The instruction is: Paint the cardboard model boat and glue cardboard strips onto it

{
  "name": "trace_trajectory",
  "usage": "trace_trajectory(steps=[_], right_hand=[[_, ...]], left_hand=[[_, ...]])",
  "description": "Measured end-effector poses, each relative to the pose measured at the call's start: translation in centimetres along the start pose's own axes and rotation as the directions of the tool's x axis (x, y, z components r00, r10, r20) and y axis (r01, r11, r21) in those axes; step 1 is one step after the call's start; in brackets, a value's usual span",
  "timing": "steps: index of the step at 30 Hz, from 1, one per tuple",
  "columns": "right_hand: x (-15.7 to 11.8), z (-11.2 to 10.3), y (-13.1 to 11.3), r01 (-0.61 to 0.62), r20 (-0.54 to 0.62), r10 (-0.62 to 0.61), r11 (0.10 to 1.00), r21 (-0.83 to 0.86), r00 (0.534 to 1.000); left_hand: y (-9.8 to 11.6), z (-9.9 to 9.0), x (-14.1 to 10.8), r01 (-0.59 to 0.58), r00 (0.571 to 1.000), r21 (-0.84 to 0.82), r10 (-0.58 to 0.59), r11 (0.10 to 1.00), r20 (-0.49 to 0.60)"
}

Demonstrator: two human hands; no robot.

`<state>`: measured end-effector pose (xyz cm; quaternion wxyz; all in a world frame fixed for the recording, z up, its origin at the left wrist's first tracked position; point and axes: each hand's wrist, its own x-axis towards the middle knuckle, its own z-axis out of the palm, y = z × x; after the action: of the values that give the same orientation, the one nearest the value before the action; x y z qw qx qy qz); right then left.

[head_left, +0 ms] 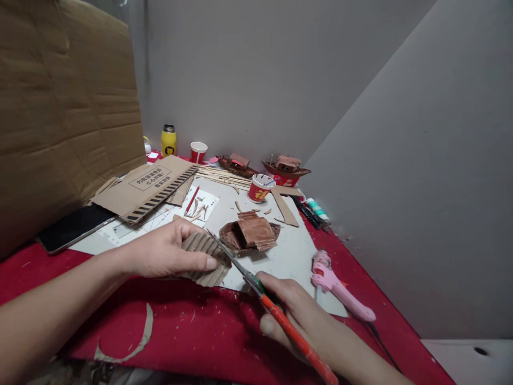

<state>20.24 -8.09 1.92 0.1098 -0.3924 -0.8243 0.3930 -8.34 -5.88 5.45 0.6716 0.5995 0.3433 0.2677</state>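
Observation:
My left hand (176, 251) pinches a piece of corrugated cardboard (206, 267), its thumb on top of the ridges. The fingers beneath are mostly hidden. In my right hand (294, 310) is a pair of scissors (242, 270) with an orange-red handle and some green near the pivot. Its metal blades lie along the cardboard's right edge, pointing away to the left. Just beyond the blades a small brown cardboard boat (250, 235) with a curved roof rests on the white sheet (280, 267).
A pink glue gun (340, 289) lies right. Behind are a red paper cup (258, 190), two more model boats (236, 164), thin wooden sticks (220, 175) and a yellow bottle (169, 141). Left are flat cardboard (148, 187), a tablet (76, 230) and a large cardboard box (68, 117).

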Motion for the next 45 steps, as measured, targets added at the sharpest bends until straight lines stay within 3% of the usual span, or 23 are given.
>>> trace_trajectory(steps=[6,12,15,17,19,24,30,35,40,42,45], right_hand=[[0.1,0.6,0.6,0.021,0.01,-0.023,0.981,0.195,1.0],[0.3,0.9,0.1,-0.037,-0.009,0.04,0.977,0.211,0.999],[0.1,0.6,-0.8,-0.133,0.033,0.13,0.988,0.08,0.991],[-0.3,0.2,-1.2,-0.216,0.047,0.22,0.973,-0.085,0.974],[-0.7,-0.2,-1.4,-0.273,0.041,0.289,0.935,-0.227,0.956],[-1.2,-0.6,-1.3,-0.293,-0.024,0.314,0.854,-0.43,0.949],[0.7,0.1,-2.3,-0.371,-0.109,0.375,0.751,-0.547,0.921],[0.6,2.2,-3.6,-0.299,-0.053,0.32,0.794,-0.529,0.946],[-1.3,5.1,-6.8,-0.047,0.234,0.141,0.929,-0.368,0.962],[-2.1,5.3,-7.6,0.019,0.29,0.074,0.952,-0.305,0.954],[-3.5,4.2,-7.3,0.022,0.22,0.036,0.966,-0.257,0.975]], left_hand=[[-0.7,0.1,0.6,0.026,1.0,-0.045,-0.026,0.999,0.005],[1.2,-1.1,-0.6,0.077,0.995,0.031,-0.079,0.997,0.064],[2.3,-2.6,-1.2,-0.057,0.99,0.061,0.064,0.997,-0.123],[2.6,-3.5,-1.3,-0.196,0.936,0.019,0.193,0.98,-0.295],[2.6,-4.2,-0.9,-0.29,0.889,-0.048,0.251,0.956,-0.384],[1.8,-4.6,0.3,-0.393,0.833,-0.169,0.273,0.904,-0.481],[1.2,-4.5,0.8,-0.397,0.839,-0.169,0.282,0.902,-0.466],[1.4,-5.1,0.6,-0.413,0.826,-0.147,0.302,0.899,-0.476],[1.8,-4.9,0.3,-0.447,0.791,-0.125,0.327,0.886,-0.516],[1.3,-4.2,0.4,-0.408,0.821,-0.11,0.312,0.906,-0.478],[-0.1,-2.6,0.8,-0.266,0.892,-0.059,0.223,0.962,-0.392]])
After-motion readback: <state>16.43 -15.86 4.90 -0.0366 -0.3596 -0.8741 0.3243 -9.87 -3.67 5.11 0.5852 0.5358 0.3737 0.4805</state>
